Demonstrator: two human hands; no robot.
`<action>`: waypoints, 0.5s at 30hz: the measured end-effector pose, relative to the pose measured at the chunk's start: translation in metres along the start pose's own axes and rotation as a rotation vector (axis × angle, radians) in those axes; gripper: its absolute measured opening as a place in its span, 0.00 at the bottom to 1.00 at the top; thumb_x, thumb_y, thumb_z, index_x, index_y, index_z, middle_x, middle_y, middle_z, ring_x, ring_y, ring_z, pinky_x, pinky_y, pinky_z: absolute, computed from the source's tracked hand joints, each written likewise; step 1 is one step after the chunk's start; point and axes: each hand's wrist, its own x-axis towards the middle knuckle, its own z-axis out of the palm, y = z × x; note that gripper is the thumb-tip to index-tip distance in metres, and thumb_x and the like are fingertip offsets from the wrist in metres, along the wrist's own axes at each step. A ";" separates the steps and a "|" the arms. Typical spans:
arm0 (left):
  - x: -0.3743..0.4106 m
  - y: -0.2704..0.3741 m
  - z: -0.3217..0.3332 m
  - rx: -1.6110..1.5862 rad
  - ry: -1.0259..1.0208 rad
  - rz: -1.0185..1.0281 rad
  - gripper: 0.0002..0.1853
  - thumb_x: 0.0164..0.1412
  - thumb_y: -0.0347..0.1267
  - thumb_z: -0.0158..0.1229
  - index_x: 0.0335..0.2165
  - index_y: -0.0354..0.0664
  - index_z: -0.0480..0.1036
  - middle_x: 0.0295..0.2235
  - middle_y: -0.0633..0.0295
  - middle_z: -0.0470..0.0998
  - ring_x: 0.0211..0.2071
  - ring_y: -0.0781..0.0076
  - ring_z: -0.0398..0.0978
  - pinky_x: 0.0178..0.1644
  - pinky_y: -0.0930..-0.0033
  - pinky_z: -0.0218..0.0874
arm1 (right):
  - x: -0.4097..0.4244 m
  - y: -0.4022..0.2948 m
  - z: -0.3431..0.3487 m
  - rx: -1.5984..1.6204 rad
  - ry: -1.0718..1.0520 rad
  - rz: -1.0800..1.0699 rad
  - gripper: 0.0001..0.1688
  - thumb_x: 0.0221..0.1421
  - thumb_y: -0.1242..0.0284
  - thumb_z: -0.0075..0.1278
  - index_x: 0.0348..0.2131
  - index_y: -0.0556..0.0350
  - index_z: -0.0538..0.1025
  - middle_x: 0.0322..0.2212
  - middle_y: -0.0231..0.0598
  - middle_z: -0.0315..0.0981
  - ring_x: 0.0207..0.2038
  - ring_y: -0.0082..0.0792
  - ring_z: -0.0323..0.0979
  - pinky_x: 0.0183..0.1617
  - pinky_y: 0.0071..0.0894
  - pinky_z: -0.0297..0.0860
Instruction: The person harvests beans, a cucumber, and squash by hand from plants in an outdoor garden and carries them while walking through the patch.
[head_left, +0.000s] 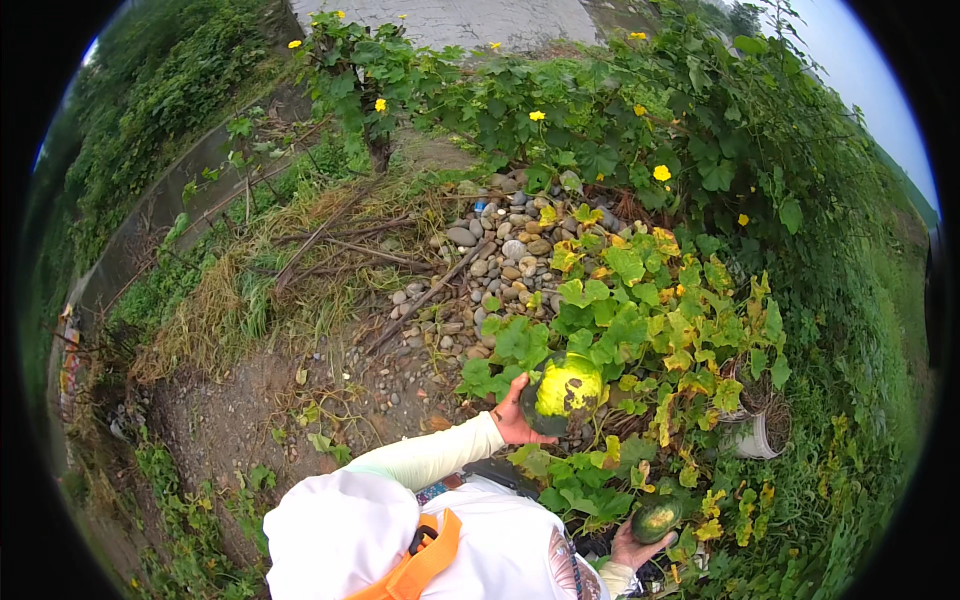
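Note:
My left hand (516, 420) grips a large dark green melon (564, 394) from its left side. A bright yellow patch with brown soil marks shows on the melon's face. Lower right, my right hand (634, 546) holds a smaller green melon (655, 521) with a pale yellowish spot, its palm and fingers beneath and behind the fruit. The two melons are apart. Green and yellowing vine leaves (630, 330) spread above and between them.
A pile of rounded stones (514, 250) lies beyond the vines, beside dry branches (352, 247) and cut grass. A white plastic bucket (754, 437) lies tipped at the right. Climbing vines with yellow flowers (661, 173) form a dense edge. Pebbly soil (247, 405) stretches left.

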 end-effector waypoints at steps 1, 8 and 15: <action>0.002 0.000 0.000 0.015 0.021 -0.005 0.42 0.40 0.63 0.50 0.51 0.54 0.57 0.50 0.57 0.62 0.47 0.56 0.64 0.45 0.49 0.60 | -0.001 0.000 -0.003 0.016 0.017 0.010 0.38 0.36 0.45 0.54 0.43 0.48 0.67 0.37 0.36 0.69 0.35 0.35 0.70 0.32 0.33 0.72; 0.015 -0.001 0.006 0.107 0.129 -0.101 0.47 0.36 0.66 0.51 0.53 0.55 0.54 0.54 0.57 0.56 0.51 0.55 0.59 0.47 0.48 0.57 | -0.006 -0.003 -0.022 0.069 0.036 -0.057 0.38 0.37 0.44 0.53 0.42 0.48 0.67 0.36 0.35 0.70 0.33 0.35 0.71 0.30 0.33 0.71; 0.031 -0.005 0.006 0.103 0.020 -0.177 0.44 0.39 0.64 0.51 0.52 0.56 0.56 0.51 0.59 0.61 0.49 0.57 0.61 0.46 0.50 0.59 | -0.021 -0.004 -0.033 0.116 0.060 -0.116 0.36 0.38 0.44 0.52 0.42 0.45 0.68 0.37 0.33 0.69 0.34 0.35 0.70 0.29 0.33 0.71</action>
